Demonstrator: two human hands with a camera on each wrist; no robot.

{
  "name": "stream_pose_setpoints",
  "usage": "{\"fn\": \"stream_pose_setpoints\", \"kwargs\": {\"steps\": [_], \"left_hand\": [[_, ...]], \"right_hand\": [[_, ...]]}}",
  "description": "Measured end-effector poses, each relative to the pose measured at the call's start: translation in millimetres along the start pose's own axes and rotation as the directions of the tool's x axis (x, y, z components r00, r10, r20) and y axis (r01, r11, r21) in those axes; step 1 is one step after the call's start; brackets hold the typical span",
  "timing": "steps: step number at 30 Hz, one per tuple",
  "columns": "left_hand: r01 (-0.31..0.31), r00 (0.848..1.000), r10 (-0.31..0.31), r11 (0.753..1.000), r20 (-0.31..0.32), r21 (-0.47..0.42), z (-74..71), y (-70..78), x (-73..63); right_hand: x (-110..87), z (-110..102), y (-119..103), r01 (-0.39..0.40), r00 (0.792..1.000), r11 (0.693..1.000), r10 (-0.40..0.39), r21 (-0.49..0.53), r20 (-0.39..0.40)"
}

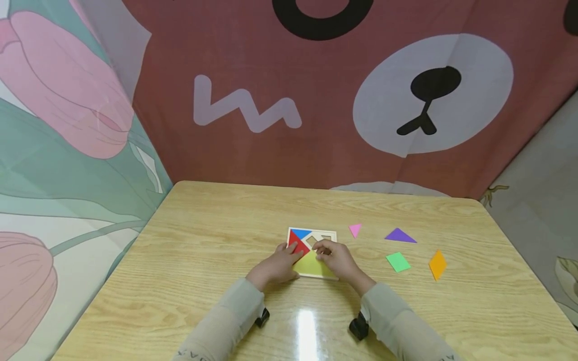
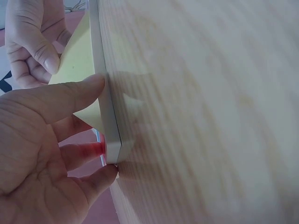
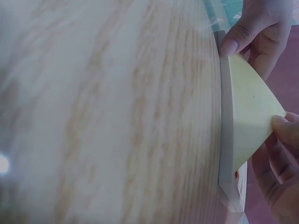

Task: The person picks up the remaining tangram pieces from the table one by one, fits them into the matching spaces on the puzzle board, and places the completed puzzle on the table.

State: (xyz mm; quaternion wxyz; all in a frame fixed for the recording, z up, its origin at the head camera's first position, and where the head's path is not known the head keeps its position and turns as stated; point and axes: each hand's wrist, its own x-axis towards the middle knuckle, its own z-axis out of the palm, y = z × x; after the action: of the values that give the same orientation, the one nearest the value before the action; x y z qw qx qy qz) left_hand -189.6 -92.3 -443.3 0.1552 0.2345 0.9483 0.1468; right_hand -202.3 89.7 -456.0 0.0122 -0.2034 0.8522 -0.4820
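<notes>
A white tangram board (image 1: 335,235) lies on the table with a red triangle (image 1: 300,242) and a blue triangle (image 1: 301,233) set in it; some recesses show on its right side. My left hand (image 1: 279,262) holds the board at its left and near edges, thumb on the near rim, fingers over the red triangle. With thumb and fingers my right hand (image 1: 336,256) pinches the tip of a large yellow triangle (image 3: 252,112). That triangle leans up from the board, its long side along the near rim. The right hand partly hides the recesses.
To the board's right lie a pink triangle (image 1: 355,230), a purple triangle (image 1: 400,235), a green square (image 1: 398,261) and an orange parallelogram (image 1: 437,264). A printed cloth (image 1: 253,160) hangs behind the wooden table (image 1: 217,220).
</notes>
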Motion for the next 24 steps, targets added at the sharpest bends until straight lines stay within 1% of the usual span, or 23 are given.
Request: {"fn": "stream_pose_setpoints", "kwargs": {"steps": [4,12,17,24], "left_hand": [[0.009,1.000,-0.009,1.000,0.006,-0.015,0.6,-0.2,-0.1],[0.001,1.000,-0.001,1.000,0.005,0.006,1.8,-0.8,0.1],[0.000,1.000,0.000,1.000,0.005,0.016,1.0,-0.2,-0.3],[0.007,1.000,-0.007,1.000,0.007,0.018,-0.2,0.9,-0.1]], "right_hand": [[0.4,0.7,1.8,-0.001,1.000,1.000,0.001,-0.004,0.002],[2.5,3.4,6.0,-0.014,1.000,1.000,0.014,-0.002,0.000],[4.4,4.9,8.3,-0.008,1.000,1.000,0.008,-0.025,-0.006],[6.6,5.4,8.8,-0.010,1.000,0.998,0.011,-0.055,0.013]]}}
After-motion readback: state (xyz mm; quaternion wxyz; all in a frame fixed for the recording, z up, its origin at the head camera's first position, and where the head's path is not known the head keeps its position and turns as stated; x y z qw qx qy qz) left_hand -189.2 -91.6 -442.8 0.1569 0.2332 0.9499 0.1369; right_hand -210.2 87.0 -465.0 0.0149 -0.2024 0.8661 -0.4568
